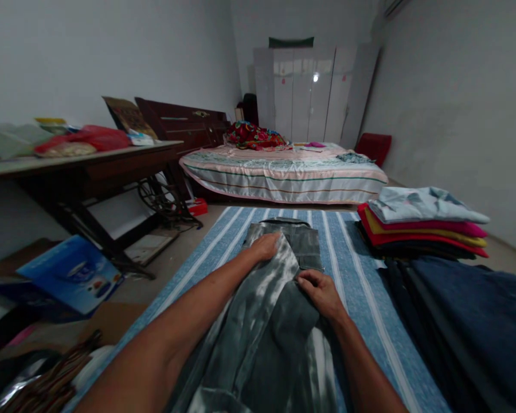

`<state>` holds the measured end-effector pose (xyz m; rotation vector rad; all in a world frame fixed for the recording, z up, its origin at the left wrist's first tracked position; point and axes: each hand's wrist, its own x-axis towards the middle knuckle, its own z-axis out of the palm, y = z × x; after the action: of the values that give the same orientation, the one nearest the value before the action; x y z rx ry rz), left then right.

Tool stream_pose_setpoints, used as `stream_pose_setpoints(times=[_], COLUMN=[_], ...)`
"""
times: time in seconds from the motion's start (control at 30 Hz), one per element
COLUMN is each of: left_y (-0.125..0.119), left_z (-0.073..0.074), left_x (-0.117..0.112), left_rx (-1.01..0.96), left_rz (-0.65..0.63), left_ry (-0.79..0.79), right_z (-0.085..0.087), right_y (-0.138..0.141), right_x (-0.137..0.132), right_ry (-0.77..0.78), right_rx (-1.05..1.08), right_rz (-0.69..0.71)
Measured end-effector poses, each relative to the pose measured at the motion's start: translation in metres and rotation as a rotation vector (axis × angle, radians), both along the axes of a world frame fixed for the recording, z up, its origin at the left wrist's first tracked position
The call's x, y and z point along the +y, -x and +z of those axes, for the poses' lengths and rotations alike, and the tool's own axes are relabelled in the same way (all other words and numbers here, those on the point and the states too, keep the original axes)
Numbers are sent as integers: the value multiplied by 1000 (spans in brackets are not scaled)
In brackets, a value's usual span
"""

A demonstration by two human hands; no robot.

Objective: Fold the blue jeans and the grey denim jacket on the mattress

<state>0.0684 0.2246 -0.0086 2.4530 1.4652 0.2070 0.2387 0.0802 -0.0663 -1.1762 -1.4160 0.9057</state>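
Observation:
A grey-green shirt (pixel 279 269) lies spread on a blue striped mat (pixel 348 252) on the floor in front of me. My left hand (pixel 265 246) rests on the shirt's upper left part, fingers curled over a fold of the cloth. My right hand (pixel 320 292) presses on the shirt's right side, with its fingers bent and pinching the fabric edge. Both forearms reach out over the lower part of the shirt.
A stack of folded clothes (pixel 421 221) sits at the mat's right edge, dark blue garments (pixel 468 321) nearer me. A bed (pixel 284 172) stands beyond the mat, a white wardrobe (pixel 309 92) behind it. A sewing table (pixel 90 166) and a blue box (pixel 69 272) stand on the left.

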Motion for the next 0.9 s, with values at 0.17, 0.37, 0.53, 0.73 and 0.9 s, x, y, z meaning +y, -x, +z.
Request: stream_pose_setpoints(times=[0.17, 0.37, 0.53, 0.73, 0.9], left_y=[49, 118, 118, 96, 93], left_z=[20, 26, 29, 33, 49], left_x=[-67, -185, -250, -268, -270], left_rx=[3, -292, -452, -624, -1237], left_rz=[90, 446, 592, 597, 973], left_ry=[64, 217, 553, 625, 733], right_z=[-8, -15, -16, -18, -16], right_y=[-3, -6, -8, -8, -7], right_x=[3, 7, 7, 5, 5], right_ry=[12, 50, 62, 58, 18], right_rx=[37, 82, 95, 90, 64], right_rz=[-14, -8, -26, -38, -38])
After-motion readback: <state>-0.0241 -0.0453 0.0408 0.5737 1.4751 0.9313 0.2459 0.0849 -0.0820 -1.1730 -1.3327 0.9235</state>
